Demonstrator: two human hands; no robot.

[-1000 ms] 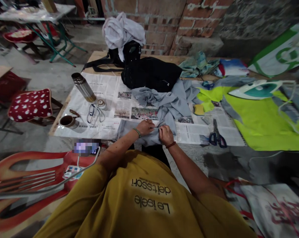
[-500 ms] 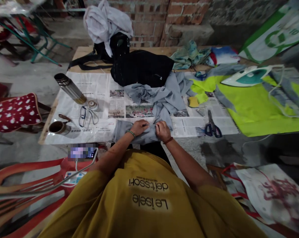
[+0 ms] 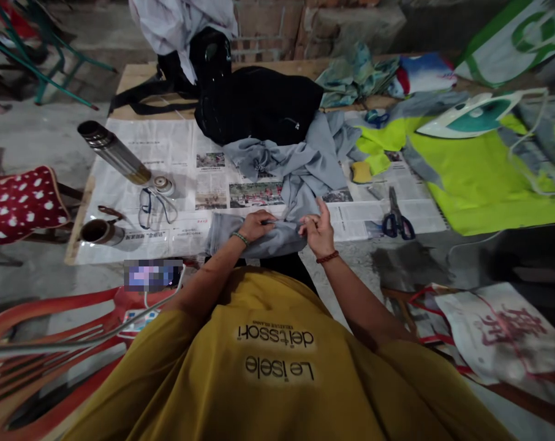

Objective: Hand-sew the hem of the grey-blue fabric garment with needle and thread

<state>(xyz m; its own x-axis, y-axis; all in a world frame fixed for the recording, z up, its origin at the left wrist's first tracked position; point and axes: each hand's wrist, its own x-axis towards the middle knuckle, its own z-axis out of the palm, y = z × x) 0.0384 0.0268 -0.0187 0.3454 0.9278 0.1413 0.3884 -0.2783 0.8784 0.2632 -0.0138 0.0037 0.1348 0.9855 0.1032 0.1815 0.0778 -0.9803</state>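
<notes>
Presently, a mug (image 3: 116, 235) is standing at nine o'clock from the grey cloth (image 3: 282, 242), a metal flask (image 3: 116, 153) at ten. The left hand (image 3: 257, 225) is pinching the cloth, which is lying along the table's (image 3: 133, 75) six o'clock edge. The right hand (image 3: 320, 236) is half-curling beside it, forefinger pointing up; whether it is gripping anything, one cannot tell. Scissors (image 3: 396, 214) are lying at three.

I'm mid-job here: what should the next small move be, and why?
Perhaps lower the forefinger of the right hand onto the gray cloth to steady it: that finger is raised, while the left hand pinches the wrinkled cloth.
</notes>
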